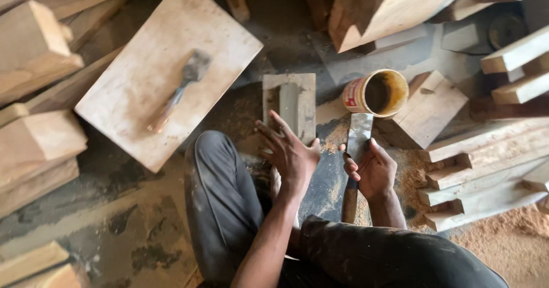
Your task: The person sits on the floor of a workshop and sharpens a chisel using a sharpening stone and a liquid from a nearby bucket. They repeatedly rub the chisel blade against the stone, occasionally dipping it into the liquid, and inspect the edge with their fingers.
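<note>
My right hand (373,168) grips the wooden handle of a broad metal putty knife (358,134), whose blade points up toward an open tin can (377,93) with brownish paste inside. My left hand (289,151) is spread open, fingers apart, hovering at the lower edge of a small grey-smeared wooden block (291,102) on the floor. Both forearms reach out over my knees in dark trousers.
A wide wooden board (137,88) at left carries a paintbrush (178,90). Stacked timber offcuts (34,145) line the left side, more planks (486,162) pile up at right. Sawdust (509,242) covers the floor at lower right.
</note>
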